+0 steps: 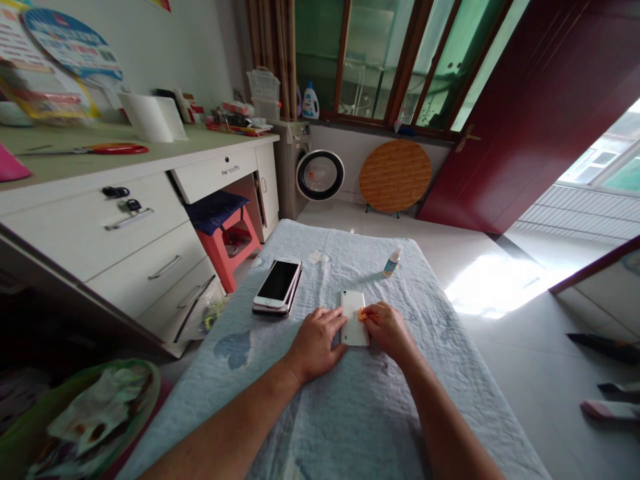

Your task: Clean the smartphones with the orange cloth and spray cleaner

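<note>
A white phone (pixel 353 315) lies face down on the cloth-covered table, its camera at the far end. My left hand (pixel 319 341) holds its left side, fingers at the edge and thumb by the near corner. Pinched in my right hand (pixel 389 327) is a small orange piece (pixel 362 314), pressed against the phone's back near the right edge; its material is too small to tell. A small spray bottle (pixel 392 261) with a blue label stands upright beyond my right hand. To the left rests a stack of phones (pixel 278 283), a white one with a dark screen on top.
The table wears a pale blue cloth (pixel 240 393). A green basket (pixel 145 393) holding crumpled tissue stands at lower left. Along the left runs a desk with drawers (pixel 130 220), with a red stool (pixel 225 247) beside it. Behind are a washing machine (pixel 293 170) and a round wooden tabletop (pixel 395 175).
</note>
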A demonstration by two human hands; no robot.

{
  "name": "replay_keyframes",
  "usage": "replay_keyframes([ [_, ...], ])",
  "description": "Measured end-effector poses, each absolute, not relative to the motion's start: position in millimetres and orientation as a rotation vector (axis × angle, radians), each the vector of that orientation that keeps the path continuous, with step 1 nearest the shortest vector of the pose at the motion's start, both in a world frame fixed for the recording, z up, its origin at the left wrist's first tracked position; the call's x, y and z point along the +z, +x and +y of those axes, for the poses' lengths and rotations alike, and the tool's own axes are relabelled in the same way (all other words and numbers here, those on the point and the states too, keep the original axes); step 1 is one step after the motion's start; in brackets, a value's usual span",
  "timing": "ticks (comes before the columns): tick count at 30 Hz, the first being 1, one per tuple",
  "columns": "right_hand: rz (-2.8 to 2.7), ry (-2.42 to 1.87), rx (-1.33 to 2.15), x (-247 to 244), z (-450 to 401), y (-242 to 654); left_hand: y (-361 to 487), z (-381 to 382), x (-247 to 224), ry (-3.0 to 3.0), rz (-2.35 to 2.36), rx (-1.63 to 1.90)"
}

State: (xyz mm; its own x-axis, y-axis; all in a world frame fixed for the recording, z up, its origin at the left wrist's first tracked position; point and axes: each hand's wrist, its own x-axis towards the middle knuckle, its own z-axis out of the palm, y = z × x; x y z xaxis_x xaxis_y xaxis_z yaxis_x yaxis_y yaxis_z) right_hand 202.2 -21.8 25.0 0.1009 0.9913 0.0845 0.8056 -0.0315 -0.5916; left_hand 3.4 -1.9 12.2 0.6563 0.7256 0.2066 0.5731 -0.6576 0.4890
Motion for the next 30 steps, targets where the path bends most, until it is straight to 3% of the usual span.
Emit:
replay_keyframes([
  [11, -2.089, -1.602, 0.84, 50, -36, 191, 3, 0, 10, 2.515, 0.999, 0.566],
  [21, -1.915, -1.777, 0.391, 18, -11, 191, 4, -1, 16, 2.482, 0.985, 0.581],
  [30, -1.663, -1.878, 0.229, 6, 1, 194, 4, -2, 15, 2.482, 1.002, 0.583],
])
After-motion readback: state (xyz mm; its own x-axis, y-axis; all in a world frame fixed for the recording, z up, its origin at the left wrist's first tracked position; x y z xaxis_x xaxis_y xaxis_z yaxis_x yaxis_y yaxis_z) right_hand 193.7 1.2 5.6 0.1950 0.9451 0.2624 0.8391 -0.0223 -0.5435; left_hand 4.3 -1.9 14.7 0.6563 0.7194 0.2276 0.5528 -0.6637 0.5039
